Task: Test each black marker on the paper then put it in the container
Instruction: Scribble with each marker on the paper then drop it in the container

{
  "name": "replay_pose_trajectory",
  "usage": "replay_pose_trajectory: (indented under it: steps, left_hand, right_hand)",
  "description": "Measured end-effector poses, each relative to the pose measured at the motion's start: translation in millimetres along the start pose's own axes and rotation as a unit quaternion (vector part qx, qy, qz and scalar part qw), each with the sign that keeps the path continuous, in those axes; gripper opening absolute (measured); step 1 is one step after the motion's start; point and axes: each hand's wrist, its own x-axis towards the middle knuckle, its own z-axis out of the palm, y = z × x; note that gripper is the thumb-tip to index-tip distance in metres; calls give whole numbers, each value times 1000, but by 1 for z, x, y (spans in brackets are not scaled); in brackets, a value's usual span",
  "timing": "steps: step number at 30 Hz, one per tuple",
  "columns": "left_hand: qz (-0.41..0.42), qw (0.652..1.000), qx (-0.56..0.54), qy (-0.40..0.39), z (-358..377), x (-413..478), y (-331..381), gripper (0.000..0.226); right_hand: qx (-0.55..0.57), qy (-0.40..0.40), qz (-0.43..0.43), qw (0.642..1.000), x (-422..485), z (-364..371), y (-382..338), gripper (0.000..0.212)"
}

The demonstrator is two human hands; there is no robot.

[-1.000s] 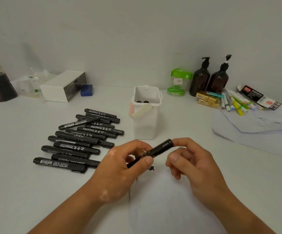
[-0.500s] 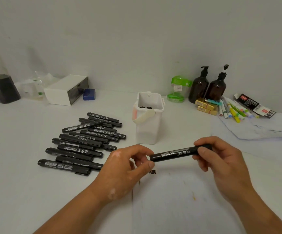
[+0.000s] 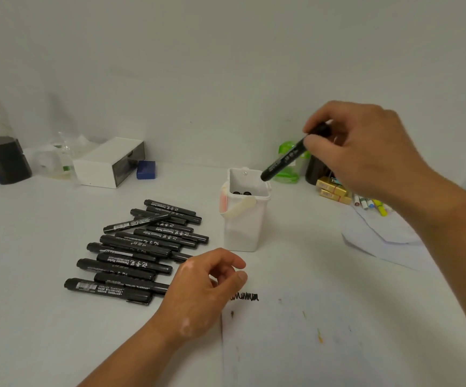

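My right hand [image 3: 366,152] pinches the upper end of a capped black marker [image 3: 287,157], tilted with its lower tip just above the far right rim of the white container [image 3: 243,233]. Two black marker ends show inside the container. My left hand [image 3: 201,294] hovers over the table with loosely curled fingers, holding nothing, beside the left edge of the paper [image 3: 338,344]. A black scribble [image 3: 245,296] marks the paper's top left. Several black markers [image 3: 139,247] lie in a pile left of the container.
A white box [image 3: 106,163] and a blue block [image 3: 146,169] stand at the back left, with a dark sharpener-like object [image 3: 3,160] at the far left. Yellow boxes [image 3: 332,189], coloured pens [image 3: 371,203] and loose white sheets [image 3: 380,236] lie at the right.
My right hand lifted the marker away from my left hand and carried it up and back over the container. My left hand let go and stayed near the paper.
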Motion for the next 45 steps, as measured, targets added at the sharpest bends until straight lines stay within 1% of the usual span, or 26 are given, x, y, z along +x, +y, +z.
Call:
replay_pose_trajectory:
  steps: [2,5,11,16,20,25,28,34,40,45]
  left_hand:
    - [-3,1000,-7,-3,0,0,0,6]
    - [-3,1000,-13,-3,-1,1,-1,7]
    - [-1,1000,-17,-9,-1,1,-4,8]
    - [3,1000,-15,-17,-1,1,-4,8]
    - [5,1000,-21,-20,-1,1,-3,7]
    - [10,999,-19,-25,-1,1,-2,7]
    - [12,999,-18,-26,-1,1,-2,7]
    - [14,999,-22,-29,-1,1,-2,8]
    - [11,999,-24,-31,-1,2,-2,9]
    - [13,999,-27,-28,-2,2,-2,8]
  right_hand:
    - [-39,-55,-12,998,15,11,-4,5]
    - [-72,-131,-27,988,27,31,-6,8]
    - [-157,-236,-59,957,29,66,-10,15]
    - [-178,-292,-47,938,24,78,-11,19]
    - [-191,-296,-57,934,20,84,-9,26]
    - [-203,-288,-90,932,17,89,-7,46]
    - [-207,-285,-103,930,13,90,-7,52]
    - [-201,-277,-89,936,7,95,-1,48]
    - [-201,-271,-85,938,1,103,7,53]
    - [-198,-263,-82,941,-1,104,8,52]
